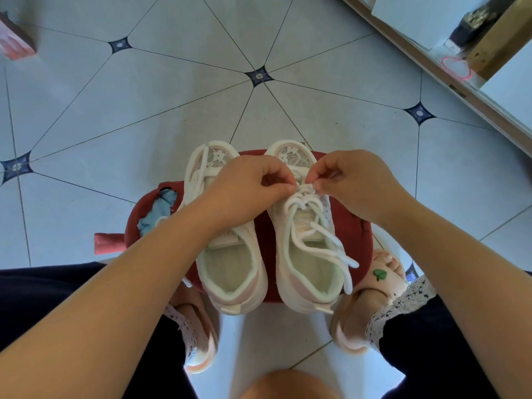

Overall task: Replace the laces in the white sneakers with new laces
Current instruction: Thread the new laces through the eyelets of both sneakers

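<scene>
Left sneaker (230, 269) and right sneaker (283, 272) stand side by side on a red stool (349, 226) on a tiled floor (144, 110). Left hand (253, 182) and right hand (355, 182) each pinch the lace (299, 198) in a narrow grip at the right sneaker's front eyelets. The loose lace ends trail across that sneaker's opening.

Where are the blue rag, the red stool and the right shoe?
crumpled light-blue rag (157, 210): head view, its middle.
round dark-red stool (352, 226): head view, bare right seat edge.
white sneaker on the right (311, 272): head view, its insole.
</scene>
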`<state>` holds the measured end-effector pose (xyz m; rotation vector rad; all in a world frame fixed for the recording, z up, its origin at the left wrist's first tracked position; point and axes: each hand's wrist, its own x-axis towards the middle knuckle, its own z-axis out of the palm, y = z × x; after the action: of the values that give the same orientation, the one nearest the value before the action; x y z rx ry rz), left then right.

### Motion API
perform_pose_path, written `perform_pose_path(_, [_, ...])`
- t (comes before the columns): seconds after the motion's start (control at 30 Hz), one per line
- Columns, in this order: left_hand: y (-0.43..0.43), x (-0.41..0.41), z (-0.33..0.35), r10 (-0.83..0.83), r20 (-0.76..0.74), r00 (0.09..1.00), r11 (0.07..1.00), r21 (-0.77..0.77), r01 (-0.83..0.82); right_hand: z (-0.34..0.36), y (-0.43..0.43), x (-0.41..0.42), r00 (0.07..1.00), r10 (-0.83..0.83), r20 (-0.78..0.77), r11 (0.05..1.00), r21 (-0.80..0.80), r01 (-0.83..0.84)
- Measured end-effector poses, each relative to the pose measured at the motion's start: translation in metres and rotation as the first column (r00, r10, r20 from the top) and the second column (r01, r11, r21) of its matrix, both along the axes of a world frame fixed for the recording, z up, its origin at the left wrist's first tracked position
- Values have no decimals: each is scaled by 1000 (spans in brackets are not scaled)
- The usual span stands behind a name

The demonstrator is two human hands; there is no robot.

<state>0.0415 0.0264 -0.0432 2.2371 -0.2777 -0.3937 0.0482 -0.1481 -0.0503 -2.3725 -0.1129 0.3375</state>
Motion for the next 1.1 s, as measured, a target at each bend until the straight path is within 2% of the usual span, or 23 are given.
perform_pose_path(0.07, [-1, 0, 0, -13, 33, 999, 999, 48, 12, 1, 3, 0, 998, 44, 40, 994, -103, -40])
perform_pose_path(0.17, [-3, 0, 3, -63, 119, 991, 985, 168, 42, 2, 4, -1, 997, 68, 44, 988, -140, -61])
perform_pose_path(0.3, [-11, -1, 8, -203, 143, 969, 907, 399, 131, 2, 2, -1, 999, 38, 11, 996, -83, -37])
perform_pose_path(0.37, [-13, -1, 11, -201, 119, 972, 889, 439, 130, 1, 0, -2, 997, -46, -55, 998, 34, 48])
perform_pose_path(0.47, [-13, 0, 13, -192, 93, 977, 883, 450, 131, 0, -2, -4, 980, -120, -159, 975, 168, 147])
perform_pose_path(0.67, [-14, 0, 13, -192, 71, 979, 870, 474, 136, -2, -3, -6, 997, -30, -65, 993, 110, 37])
perform_pose_path(0.77, [-11, 0, 13, -195, 90, 977, 856, 501, 125, -5, -5, -6, 997, -75, -28, 992, 100, 77])
perform_pose_path(0.87, [-9, -1, 10, -199, 143, 970, 861, 498, 103, -5, -6, -6, 989, -131, -68, 972, 186, 141])
perform_pose_path(1.1, [-7, 1, 5, -76, 131, 989, 947, 320, 31, -5, -1, -7, 982, -178, -61, 949, 255, 188])
